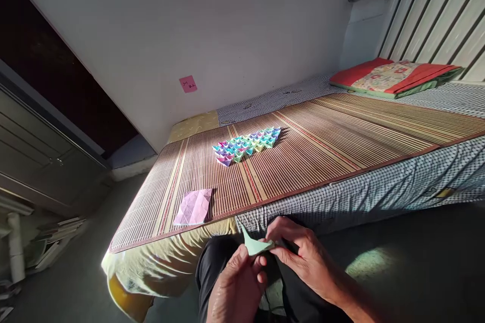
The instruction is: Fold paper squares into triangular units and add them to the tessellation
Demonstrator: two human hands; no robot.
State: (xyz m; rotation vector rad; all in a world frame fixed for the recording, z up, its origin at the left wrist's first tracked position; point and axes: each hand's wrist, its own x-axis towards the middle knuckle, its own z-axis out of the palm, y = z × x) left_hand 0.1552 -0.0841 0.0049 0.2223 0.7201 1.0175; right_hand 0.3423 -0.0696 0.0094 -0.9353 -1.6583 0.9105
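Observation:
A pale green folded paper piece (254, 245) with a pointed tip rising at its left is held up between both hands, just above my knees. My left hand (239, 282) pinches its lower left part between thumb and fingers. From the right, my right hand (303, 255) grips the other end with thumb and forefinger. Beyond them on the bamboo mat lies a creased sheet of pink-purple paper (194, 207). Farther back stand rows of small folded paper boats (248, 144) in blue, green, yellow and purple.
The slatted bamboo mat (303, 146) covers a bed with a checked sheet (379, 181). A folded red floral quilt (394, 75) lies at the far right by the headboard (435, 20). A pink note (188, 84) is on the wall. Books (56, 242) are stacked at the left.

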